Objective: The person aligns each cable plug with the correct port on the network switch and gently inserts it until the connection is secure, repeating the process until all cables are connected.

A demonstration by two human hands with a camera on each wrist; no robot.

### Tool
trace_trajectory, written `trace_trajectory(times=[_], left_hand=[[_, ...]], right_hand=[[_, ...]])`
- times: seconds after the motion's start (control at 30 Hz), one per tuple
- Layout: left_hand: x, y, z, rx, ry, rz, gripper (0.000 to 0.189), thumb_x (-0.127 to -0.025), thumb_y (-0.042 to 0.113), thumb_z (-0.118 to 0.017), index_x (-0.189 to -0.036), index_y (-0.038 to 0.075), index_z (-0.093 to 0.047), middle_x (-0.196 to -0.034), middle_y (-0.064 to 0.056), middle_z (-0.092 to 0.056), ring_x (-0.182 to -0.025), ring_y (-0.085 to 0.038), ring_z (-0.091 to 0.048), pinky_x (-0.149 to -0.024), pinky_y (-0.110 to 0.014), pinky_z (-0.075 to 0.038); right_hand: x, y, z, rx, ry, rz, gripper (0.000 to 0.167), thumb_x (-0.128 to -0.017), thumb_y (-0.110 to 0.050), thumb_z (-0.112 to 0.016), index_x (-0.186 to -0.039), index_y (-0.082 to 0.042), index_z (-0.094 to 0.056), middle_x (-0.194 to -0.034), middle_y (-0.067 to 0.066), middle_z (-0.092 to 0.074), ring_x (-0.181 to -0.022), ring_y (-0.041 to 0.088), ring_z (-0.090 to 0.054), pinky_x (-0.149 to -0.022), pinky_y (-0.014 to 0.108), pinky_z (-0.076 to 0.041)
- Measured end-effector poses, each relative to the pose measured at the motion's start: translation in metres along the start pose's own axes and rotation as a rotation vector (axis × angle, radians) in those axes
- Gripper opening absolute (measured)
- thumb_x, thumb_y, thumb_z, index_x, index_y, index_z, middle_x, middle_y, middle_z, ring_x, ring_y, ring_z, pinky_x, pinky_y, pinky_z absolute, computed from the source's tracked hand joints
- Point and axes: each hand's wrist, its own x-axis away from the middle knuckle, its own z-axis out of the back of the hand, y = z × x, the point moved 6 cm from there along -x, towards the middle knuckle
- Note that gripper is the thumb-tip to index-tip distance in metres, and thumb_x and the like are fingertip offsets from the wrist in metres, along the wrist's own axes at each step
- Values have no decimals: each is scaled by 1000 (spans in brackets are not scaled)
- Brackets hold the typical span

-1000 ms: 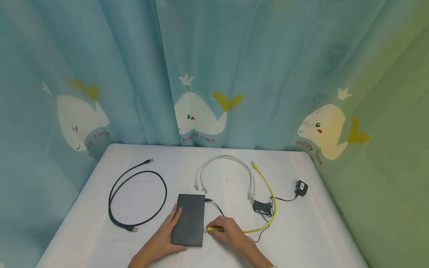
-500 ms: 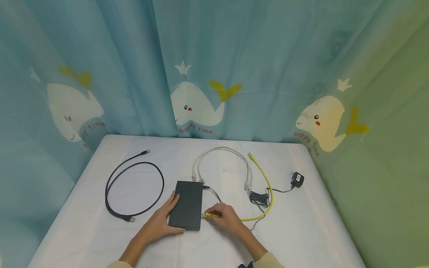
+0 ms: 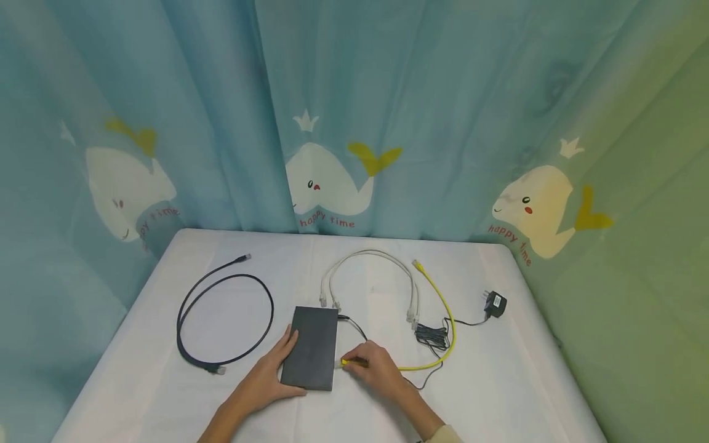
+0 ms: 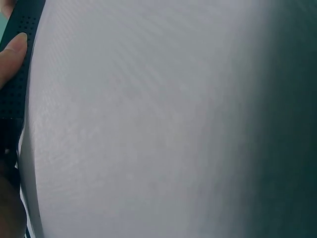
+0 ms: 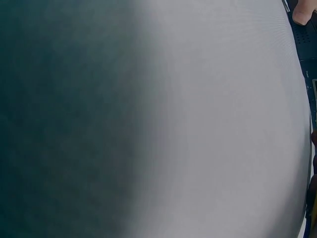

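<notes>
A flat black network switch lies on the white table in the head view. My left hand grips it from the left, thumb along its near edge and fingers at its left side. In the left wrist view the thumb presses on a side with small vent holes. My right hand pinches the yellow Ethernet cable just behind one plug. That plug meets the switch's right side, and its clear end still shows; how deep it sits I cannot tell. A thin black power cord enters the same side higher up.
A coiled black Ethernet cable lies to the left. Two pale grey Ethernet cables arch behind the switch. To the right are the bundled power cord and its adapter. A whale-print curtain surrounds the table.
The head view has tilted up and then partly back down. Both hands keep their holds on the switch and the yellow Ethernet cable, with little visible change between them.
</notes>
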Motion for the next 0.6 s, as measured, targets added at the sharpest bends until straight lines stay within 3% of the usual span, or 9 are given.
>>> trace_trajectory(times=[0.1,0.23,0.6], left_hand=[[3,4,1,-7,6,-23,118,-59,53,-84,-150,11,-22,-155,-12,-9,-138,-32,-20,-104,-49,-28],[-7,10,8,-19,25,-70,116,-61,46,-86,-150,9,-22,-155,-13,-9,-137,-33,-20,-104,-49,-28],[2,9,6,-34,-2,-40,116,-61,45,-87,-150,10,-22,-155,-12,-9,-137,-33,-20,-104,-49,-28]], right_hand=[[2,-3,0,-6,-3,-4,13,-81,-12,-75,-94,-14,-74,-90,-10,-64,-84,4,-56,-71,21,-48],[-7,-1,7,9,12,8,13,-82,-9,-74,-95,-12,-73,-91,-8,-64,-85,6,-57,-72,23,-49],[-2,0,0,1,-4,-46,14,-82,-9,-74,-95,-12,-73,-91,-7,-65,-84,7,-57,-71,23,-49]])
